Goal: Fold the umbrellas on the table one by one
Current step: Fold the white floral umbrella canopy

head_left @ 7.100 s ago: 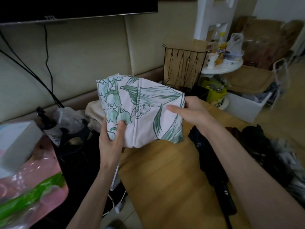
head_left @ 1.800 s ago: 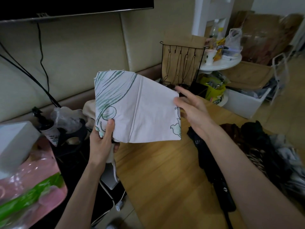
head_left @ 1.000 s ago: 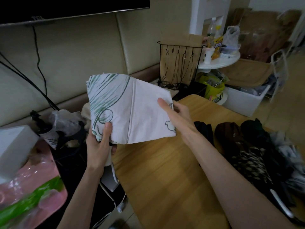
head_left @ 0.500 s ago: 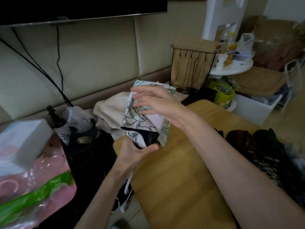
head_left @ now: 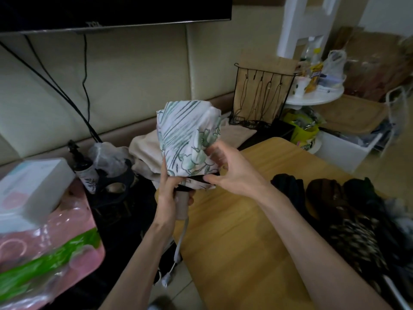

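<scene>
- Head view, leftmost: the left hand [head_left: 171, 198] curls its fingers round the handle [head_left: 182, 205] of the floral umbrella [head_left: 187, 139]. It holds the umbrella upright over the left edge of the table [head_left: 234, 231], probably to steady it.
- Right hand [head_left: 232, 173]: thumb and loosely spread fingers pinch the canopy's lower hem, seemingly gathering its pleats.
- Dark umbrellas [head_left: 335, 204] lie on the table at the right, apparently not yet folded.
</scene>
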The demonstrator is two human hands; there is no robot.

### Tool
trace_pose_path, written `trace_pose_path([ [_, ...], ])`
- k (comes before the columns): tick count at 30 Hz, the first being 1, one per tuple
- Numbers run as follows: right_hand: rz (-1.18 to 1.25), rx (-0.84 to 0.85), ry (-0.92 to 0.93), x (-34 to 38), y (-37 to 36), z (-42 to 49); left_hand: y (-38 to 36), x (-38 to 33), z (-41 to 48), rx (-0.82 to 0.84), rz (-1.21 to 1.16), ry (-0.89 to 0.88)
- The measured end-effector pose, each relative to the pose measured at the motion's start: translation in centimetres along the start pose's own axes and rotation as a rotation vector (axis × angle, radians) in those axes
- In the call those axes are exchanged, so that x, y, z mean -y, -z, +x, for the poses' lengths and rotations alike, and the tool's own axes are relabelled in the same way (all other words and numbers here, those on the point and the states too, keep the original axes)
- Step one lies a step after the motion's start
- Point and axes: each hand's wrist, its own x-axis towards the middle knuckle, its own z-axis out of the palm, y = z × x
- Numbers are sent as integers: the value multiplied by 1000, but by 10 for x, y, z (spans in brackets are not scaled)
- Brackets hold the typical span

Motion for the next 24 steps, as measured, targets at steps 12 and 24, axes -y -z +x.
trace_pose_path([
  [12,1296,-293,-489,-26,-8,-22,-1,-11,10,-204,-25,-48],
  [24,1266,-139,-382,-26,26,-11,9,-8,11,-222,80,-136],
])
